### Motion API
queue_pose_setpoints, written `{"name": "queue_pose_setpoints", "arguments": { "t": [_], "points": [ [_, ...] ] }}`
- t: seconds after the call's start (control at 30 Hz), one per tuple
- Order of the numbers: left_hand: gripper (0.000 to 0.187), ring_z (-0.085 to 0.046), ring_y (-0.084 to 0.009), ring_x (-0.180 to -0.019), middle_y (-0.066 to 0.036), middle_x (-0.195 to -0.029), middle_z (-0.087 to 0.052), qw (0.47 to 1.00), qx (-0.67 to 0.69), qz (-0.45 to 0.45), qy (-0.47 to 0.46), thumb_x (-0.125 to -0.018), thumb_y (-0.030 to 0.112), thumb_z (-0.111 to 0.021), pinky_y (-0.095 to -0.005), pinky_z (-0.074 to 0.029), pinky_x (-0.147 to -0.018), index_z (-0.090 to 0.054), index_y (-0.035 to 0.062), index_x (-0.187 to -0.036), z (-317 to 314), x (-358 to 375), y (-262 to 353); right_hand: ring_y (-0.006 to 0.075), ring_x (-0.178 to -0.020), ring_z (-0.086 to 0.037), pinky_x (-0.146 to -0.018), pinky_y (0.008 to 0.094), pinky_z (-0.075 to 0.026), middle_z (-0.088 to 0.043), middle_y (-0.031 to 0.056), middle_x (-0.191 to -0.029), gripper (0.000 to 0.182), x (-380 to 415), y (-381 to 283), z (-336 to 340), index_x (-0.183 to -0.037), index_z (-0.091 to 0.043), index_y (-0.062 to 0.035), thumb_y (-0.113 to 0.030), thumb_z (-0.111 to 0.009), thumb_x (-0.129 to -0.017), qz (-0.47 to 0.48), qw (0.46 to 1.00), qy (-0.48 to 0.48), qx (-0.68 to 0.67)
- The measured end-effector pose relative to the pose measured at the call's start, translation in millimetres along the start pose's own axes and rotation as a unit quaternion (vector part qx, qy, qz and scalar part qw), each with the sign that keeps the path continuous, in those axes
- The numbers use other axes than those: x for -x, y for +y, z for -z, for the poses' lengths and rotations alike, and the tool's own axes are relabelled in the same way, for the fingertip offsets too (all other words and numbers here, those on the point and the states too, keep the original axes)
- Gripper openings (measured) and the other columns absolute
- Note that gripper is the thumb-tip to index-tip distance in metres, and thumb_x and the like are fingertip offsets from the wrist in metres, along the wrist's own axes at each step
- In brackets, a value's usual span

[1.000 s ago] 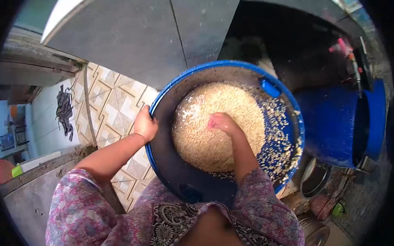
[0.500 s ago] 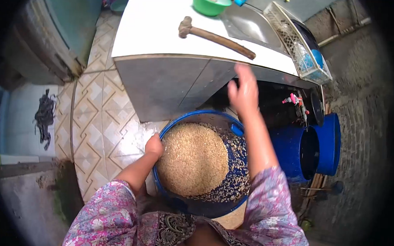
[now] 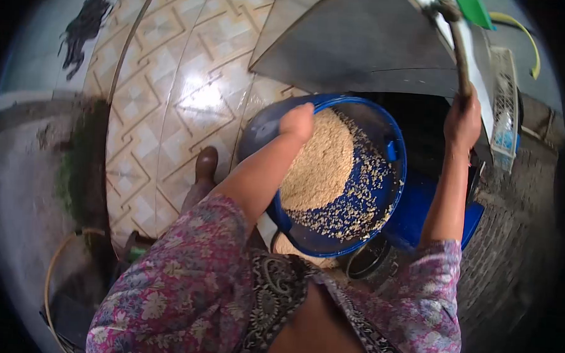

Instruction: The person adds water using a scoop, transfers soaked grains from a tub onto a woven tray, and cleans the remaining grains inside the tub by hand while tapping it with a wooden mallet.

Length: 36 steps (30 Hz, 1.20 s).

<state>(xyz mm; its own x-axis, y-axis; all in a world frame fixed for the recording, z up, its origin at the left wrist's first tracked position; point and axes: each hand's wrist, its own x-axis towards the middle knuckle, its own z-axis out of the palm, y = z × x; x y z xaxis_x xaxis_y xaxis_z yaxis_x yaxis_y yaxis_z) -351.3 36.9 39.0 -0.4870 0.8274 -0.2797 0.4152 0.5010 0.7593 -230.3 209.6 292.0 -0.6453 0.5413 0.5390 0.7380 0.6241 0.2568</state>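
While the left hand [image 3: 297, 121] grips the grain-filled basin [image 3: 391, 180], right-hand fingers [image 3: 462, 117] wrap the mallet's [image 3: 458, 42] half-hidden handle.

Bright daylight throws white glare on the tiled floor [image 3: 198, 99], while heavy fisheye distortion bends everything and the round frame's edges fall black and soft.

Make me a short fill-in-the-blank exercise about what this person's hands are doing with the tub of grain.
1. The left hand grips the rim of the ____ tub.
2. The tub holds pale ____.
3. The right hand is closed on a mallet's wooden ____.
4. The floor is covered in patterned ____.

Missing words: blue; grain; handle; tiles
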Motion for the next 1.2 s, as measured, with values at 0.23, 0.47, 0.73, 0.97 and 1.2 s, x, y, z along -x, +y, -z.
{"name": "queue_pose_setpoints", "arguments": {
  "t": [0.23,0.47,0.73,0.97,1.2],
  "points": [
    [0.013,-0.057,-0.0304,-0.083,-0.016,-0.088,-0.057,0.998,0.044,0.042,0.017,-0.077,0.008,-0.040,-0.0394,-0.046,-0.069,-0.051,0.0050,-0.084,0.3,25.2,-9.1,0.0286,-0.079,-0.055,-0.067,0.0358,-0.046,-0.056,0.0103,-0.091,0.043,42.3,-164.1,-28.7,-0.113,-0.047,-0.0122,-0.005,-0.056,-0.072,0.301,0.899,-0.229,-0.220],
    [0.014,-0.051,-0.0319,-0.081,-0.016,-0.088,-0.049,0.993,0.081,-0.005,0.080,-0.068,0.004,-0.047,-0.0402,-0.043,-0.070,-0.049,0.0046,-0.082,0.1,48.8,-26.8,0.0293,-0.094,-0.055,-0.078,0.0403,-0.044,-0.059,0.0151,-0.097,0.026,54.0,-304.4,-204.4,-0.103,-0.052,-0.0096,-0.009,-0.038,-0.080,0.324,0.753,-0.573,-0.017],
    [0.051,-0.028,-0.0377,-0.118,-0.016,-0.126,-0.033,0.984,0.164,-0.057,-0.024,-0.074,0.024,-0.052,-0.0569,-0.021,-0.091,-0.039,0.0068,-0.121,-3.3,45.9,-32.1,0.0291,-0.096,-0.054,-0.081,0.0403,-0.043,-0.055,0.0155,-0.106,0.039,83.4,-354.0,-353.0,-0.123,-0.039,-0.0211,-0.014,-0.031,-0.085,0.261,0.787,-0.554,-0.069],
    [0.063,-0.019,-0.0347,-0.125,-0.015,-0.135,-0.025,0.677,0.723,0.032,-0.135,-0.077,0.045,-0.046,-0.0559,-0.011,-0.097,-0.032,0.0101,-0.128,-24.2,52.4,-39.1,0.0281,-0.105,-0.050,-0.084,0.0386,-0.042,-0.052,0.0130,-0.113,0.036,197.5,-321.7,-427.9,-0.120,-0.044,-0.0172,-0.019,-0.033,-0.086,0.214,0.687,-0.689,0.079],
    [0.063,-0.017,-0.0375,-0.125,-0.020,-0.133,-0.026,0.962,0.227,-0.093,-0.115,-0.076,0.043,-0.048,-0.0608,-0.012,-0.095,-0.033,0.0086,-0.127,-10.2,43.8,-37.9,0.0274,-0.104,-0.051,-0.084,0.0385,-0.042,-0.052,0.0125,-0.114,0.033,135.5,-326.5,-381.2,-0.113,-0.051,-0.0105,-0.018,-0.033,-0.086,0.231,0.694,-0.680,0.048]
  ]
}}
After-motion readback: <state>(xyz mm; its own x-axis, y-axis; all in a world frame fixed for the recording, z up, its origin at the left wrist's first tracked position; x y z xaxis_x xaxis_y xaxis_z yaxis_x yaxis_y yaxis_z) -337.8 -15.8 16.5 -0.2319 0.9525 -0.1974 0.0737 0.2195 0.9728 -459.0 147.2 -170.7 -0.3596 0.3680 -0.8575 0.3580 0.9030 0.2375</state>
